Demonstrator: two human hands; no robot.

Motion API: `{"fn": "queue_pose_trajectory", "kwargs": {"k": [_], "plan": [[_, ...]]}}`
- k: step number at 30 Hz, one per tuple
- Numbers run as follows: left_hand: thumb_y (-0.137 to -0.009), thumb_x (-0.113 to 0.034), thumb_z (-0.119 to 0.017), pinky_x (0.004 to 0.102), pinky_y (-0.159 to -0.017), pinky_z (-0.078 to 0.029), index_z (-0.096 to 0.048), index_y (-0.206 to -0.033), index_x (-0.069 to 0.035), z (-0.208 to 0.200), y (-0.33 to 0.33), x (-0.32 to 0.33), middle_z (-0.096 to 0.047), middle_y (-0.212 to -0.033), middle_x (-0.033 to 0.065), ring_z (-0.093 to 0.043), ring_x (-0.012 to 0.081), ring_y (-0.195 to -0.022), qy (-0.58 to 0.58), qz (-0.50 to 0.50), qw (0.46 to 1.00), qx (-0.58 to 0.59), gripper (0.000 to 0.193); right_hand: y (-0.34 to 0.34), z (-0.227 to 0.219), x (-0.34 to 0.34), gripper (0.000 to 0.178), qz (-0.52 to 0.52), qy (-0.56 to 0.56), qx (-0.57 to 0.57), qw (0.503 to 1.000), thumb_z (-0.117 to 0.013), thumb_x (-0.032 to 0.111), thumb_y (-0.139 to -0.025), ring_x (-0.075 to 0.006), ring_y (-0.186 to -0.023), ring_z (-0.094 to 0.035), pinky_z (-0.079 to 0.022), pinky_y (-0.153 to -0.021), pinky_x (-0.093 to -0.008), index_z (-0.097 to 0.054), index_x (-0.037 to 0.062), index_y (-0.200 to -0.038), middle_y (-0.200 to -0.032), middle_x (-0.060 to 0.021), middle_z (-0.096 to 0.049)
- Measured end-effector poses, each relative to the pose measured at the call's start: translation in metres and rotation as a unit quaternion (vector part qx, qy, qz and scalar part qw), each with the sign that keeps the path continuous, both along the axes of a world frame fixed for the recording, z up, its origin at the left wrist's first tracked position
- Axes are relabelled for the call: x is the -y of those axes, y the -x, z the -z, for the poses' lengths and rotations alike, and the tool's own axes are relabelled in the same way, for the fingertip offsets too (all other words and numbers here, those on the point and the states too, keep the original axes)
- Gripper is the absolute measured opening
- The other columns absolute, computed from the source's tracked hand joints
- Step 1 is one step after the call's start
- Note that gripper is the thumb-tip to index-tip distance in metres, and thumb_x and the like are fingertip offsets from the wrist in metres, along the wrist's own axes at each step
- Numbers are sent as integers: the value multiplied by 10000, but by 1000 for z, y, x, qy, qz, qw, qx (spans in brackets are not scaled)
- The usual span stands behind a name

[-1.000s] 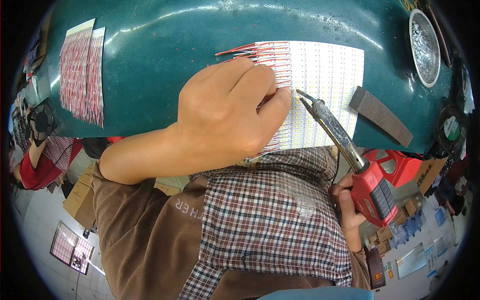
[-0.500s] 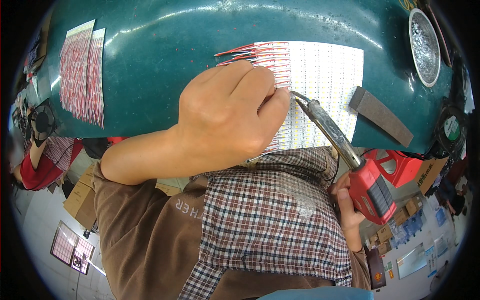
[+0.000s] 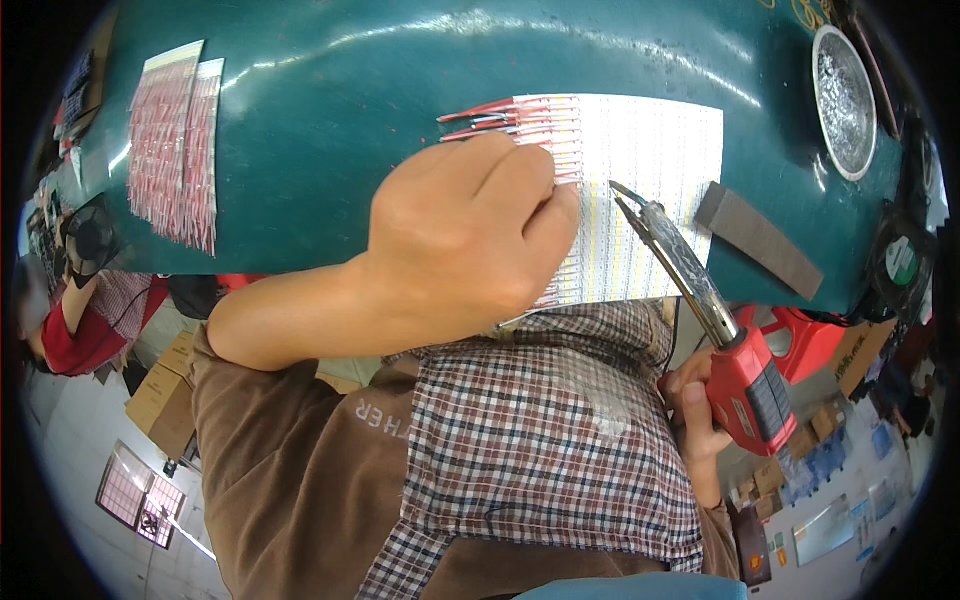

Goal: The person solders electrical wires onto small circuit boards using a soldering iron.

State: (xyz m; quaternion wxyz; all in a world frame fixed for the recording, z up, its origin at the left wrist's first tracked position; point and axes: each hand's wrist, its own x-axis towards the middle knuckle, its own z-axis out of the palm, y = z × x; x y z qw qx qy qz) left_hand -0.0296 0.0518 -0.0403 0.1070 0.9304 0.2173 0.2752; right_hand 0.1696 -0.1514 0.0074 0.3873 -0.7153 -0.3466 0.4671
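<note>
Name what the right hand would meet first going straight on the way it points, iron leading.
The soldering iron in the right hand would probably meet the white LED board first, though depth is unclear.

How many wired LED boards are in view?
3 visible: the wired LED board under the left hand, plus the outer board and inner board overlapping at the left of the green table. More may be hidden underneath.

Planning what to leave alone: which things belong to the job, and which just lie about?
In the job: soldering iron in right hand; LED board partly under left hand; red and white wires.

Seemingly lying about: grey-brown block; metal bowl.
</note>
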Motion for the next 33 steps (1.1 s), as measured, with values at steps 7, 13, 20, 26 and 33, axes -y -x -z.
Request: {"fn": "queue_pose_trajectory", "kwargs": {"k": [7,13,20,26,33], "plan": [[-680,-102,-724,294,-514,-409,-655,-747,-83,-21,6,-23,-539,-717,16,-515,169,-613,99,-50,991,-77,98,1,10,4,138,65,-52,-30,996,-555,108,-847,-86,-487,-373,-299,-450,-225,-490,-2,-797,-725,-97,-507],[-733,-178,-730,286,-594,-446,-615,-921,-45,-38,44,-110,-596,-825,40,-555,190,-679,28,-172,981,-89,257,0,14,13,142,101,-71,-76,989,-558,108,-866,-69,-426,-325,-292,-425,-233,-454,11,-859,-717,-79,-477],[-794,-222,-705,257,-604,-432,-607,-876,-20,-9,68,-150,-569,-762,18,-510,125,-668,236,-166,948,-135,238,-2,16,13,158,98,-72,-90,988,-570,115,-862,-69,-428,-322,-284,-419,-227,-445,18,-864,-716,-64,-470],[-820,-192,-679,234,-594,-422,-613,-859,-14,-15,60,-134,-555,-693,17,-492,82,-642,200,-182,946,-181,194,-1,18,16,155,112,-66,-77,989,-573,106,-860,-67,-425,-316,-282,-423,-223,-446,18,-867,-716,-65,-466],[-883,-173,-608,194,-615,-444,-628,-954,-22,-22,58,-115,-639,-796,24,-576,66,-671,294,-206,933,-16,168,-2,18,16,136,89,-85,-80,989,-560,92,-864,-67,-425,-319,-292,-425,-232,-447,18,-873,-716,-66,-462]]}}
